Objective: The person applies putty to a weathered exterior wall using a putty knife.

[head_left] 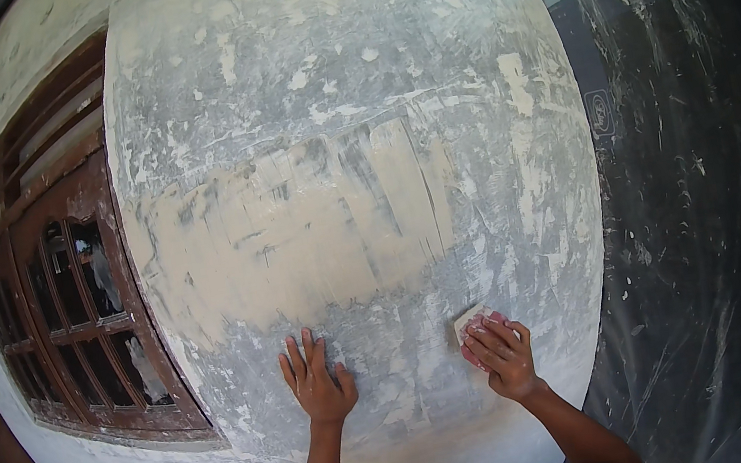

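Now we're seemingly at smoothing the wall [369, 222], right hand [504, 355] clamped round the block [470, 318], left hand's [321, 390] fingers slightly apart, the next stroke likely wanting even pressure.

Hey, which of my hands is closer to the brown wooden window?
Your left. The left hand is just right of the brown wooden window, fingers up; the right hand is farther right, holding a pale-and-pink block at the wall.
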{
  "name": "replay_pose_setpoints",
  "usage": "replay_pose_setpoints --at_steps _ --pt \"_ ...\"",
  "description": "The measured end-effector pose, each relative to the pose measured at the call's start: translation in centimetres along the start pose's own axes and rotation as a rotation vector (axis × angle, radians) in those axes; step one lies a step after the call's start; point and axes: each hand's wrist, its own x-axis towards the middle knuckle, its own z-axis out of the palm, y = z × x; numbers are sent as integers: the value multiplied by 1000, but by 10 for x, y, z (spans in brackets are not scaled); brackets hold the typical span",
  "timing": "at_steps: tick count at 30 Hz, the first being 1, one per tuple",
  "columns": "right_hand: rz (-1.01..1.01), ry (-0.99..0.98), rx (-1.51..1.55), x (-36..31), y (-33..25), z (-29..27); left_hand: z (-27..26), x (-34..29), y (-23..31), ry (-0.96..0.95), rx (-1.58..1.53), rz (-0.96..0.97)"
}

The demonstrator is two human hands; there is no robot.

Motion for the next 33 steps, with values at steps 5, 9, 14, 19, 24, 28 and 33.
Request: replay_pose_setpoints --at_steps 5,9,14,19,24,28,33 --pt "-90 432 10 193 35 -36 -2 -4 -5 -7 13 -10" --pt "-94 432 12 282 89 -32 2 0 0 -15 -2 1" --pt "-110 350 55 281 98 -5 -2 -2 -2 -17 11 6" --pt "-43 239 67 269 95 -10 1 -4 -3 -5 29 -10" --pt "-41 203 72 237 96 -7 2 0 0 15 20 -25" --pt "-37 169 83 200 87 -3 2 -1 0 24 3 -30" --pt "3 99 108 125 75 5 3 -2 3 45 -5 -35"
